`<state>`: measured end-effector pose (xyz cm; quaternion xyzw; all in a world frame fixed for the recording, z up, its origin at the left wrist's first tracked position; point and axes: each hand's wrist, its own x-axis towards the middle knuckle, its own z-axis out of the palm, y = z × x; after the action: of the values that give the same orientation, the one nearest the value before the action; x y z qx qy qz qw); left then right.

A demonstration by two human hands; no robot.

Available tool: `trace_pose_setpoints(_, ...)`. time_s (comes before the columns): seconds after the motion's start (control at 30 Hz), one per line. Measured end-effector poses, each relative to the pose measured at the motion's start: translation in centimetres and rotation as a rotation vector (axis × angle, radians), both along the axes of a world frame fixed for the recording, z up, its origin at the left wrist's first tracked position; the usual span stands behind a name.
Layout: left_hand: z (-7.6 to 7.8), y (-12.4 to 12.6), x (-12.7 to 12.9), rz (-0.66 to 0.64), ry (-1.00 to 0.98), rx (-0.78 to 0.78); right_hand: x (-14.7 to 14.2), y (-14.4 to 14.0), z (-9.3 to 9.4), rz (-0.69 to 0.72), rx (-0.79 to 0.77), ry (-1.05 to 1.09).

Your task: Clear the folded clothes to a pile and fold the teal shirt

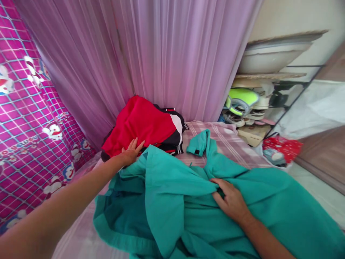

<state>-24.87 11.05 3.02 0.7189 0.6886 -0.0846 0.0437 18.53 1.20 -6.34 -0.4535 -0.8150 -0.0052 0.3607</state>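
Note:
A teal jacket (164, 194) lies spread and rumpled across the bed, one cuffed sleeve (198, 144) bent out toward the curtain. My right hand (230, 199) pinches a fold of it, thumb and fingers closed on the cloth. Over at the far left of the jacket, my left hand (131, 153) has its fingers stretched out, against the red part of a bundled garment (145, 120) with black and white parts and striped cuffs. The left palm is partly hidden beside the teal cloth.
A plaid sheet (223, 138) covers the bed. Purple curtains (172, 57) hang behind it, and a magenta cartoon-print cloth (24, 108) hangs on the left. To the right stands a rack with shoes (254, 115), a white basin (272, 57) and a red bag (283, 147).

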Motion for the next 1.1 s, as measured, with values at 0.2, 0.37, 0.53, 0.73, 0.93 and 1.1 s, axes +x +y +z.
trace_pose_setpoints(0.2,-1.0,2.5,-0.9,-0.027,0.022,0.073,-1.7,0.1,4.8,-0.018,0.148,-0.032)
trace_pose_setpoints(0.37,-0.7,4.1,-1.2,0.023,0.011,0.091,-7.3,1.1,7.3,0.214,0.045,-0.170)
trace_pose_setpoints(0.53,-0.2,6.0,-1.0,0.073,0.025,0.074,-10.5,1.5,4.4,0.294,-0.311,-0.370)
trace_pose_setpoints(0.73,-0.5,8.0,0.0,0.181,0.067,0.226,-10.2,1.3,3.0,0.300,-0.383,-0.353)
trace_pose_setpoints(0.93,-1.5,8.1,0.7,0.226,0.040,0.365,-10.3,1.5,2.8,0.297,-0.385,-0.341)
trace_pose_setpoints(1.1,-0.3,6.4,-2.2,0.026,-0.080,0.078,-10.2,1.7,2.6,0.301,-0.374,-0.329)
